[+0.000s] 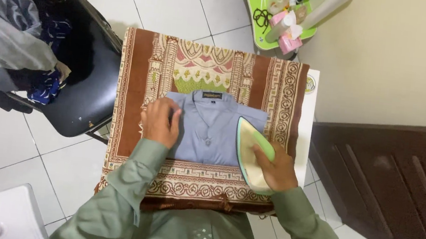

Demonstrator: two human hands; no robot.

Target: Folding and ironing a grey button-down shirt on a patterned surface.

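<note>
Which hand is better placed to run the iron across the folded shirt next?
Right. The right hand already grips the iron at the folded grey shirt's right edge. The left hand lies flat on the shirt's left side, pinning it on the patterned rug.

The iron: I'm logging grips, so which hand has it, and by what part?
The right hand holds the iron by its handle on top. The left hand only presses flat on the folded grey shirt.

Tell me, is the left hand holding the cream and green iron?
No, the right hand grips the cream and green iron; the left hand lies flat on the folded grey-blue shirt.
</note>
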